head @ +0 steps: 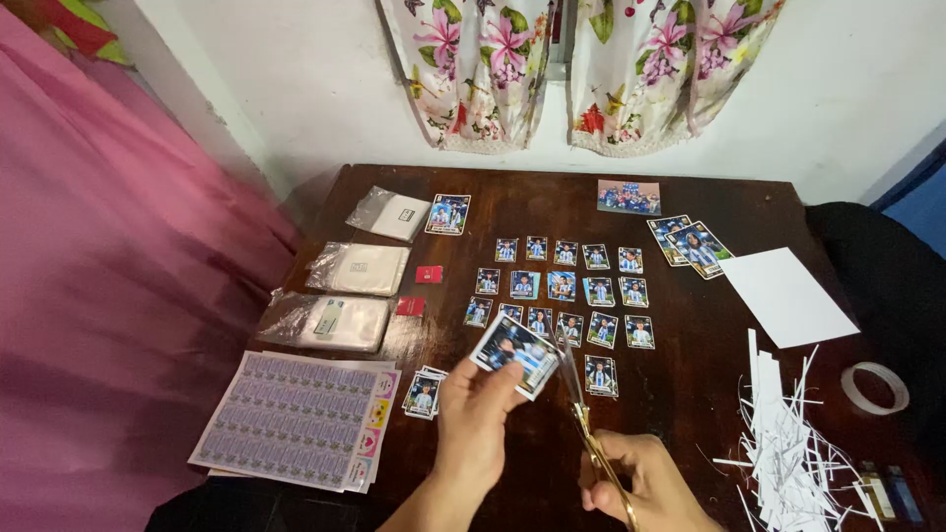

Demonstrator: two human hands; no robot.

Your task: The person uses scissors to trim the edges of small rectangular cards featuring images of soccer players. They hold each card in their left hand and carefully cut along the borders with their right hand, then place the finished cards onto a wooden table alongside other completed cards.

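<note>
1. The left hand (473,409) is up over the near middle of the dark wooden desk (709,345), fingers pinched on the lower edge of a small glossy photo card with a white border (515,356); the card tilts in the air, its picture too small to make out.
2. The right hand (645,483) is clenched round the gold-handled scissors (581,409). The handles are mostly buried in the fist, and the hand runs off the bottom edge.
3. The scissor blades meet the card's right edge; blur hides how wide they gape.
4. Beyond the card, rows of small photo cards (567,286) lie flat, the nearest ones partly covered by the held card.
5. Near left: a printed sheet of small purple stickers (296,414), with a short stack of cards (424,394) beside it.
6. Far left: three clear plastic packets (360,268), contents hazy.
7. Right: a plain white paper sheet (788,296), a heap of white paper strips (788,443) and a roll of clear tape (875,387), the heap cut off at the bottom.
</note>
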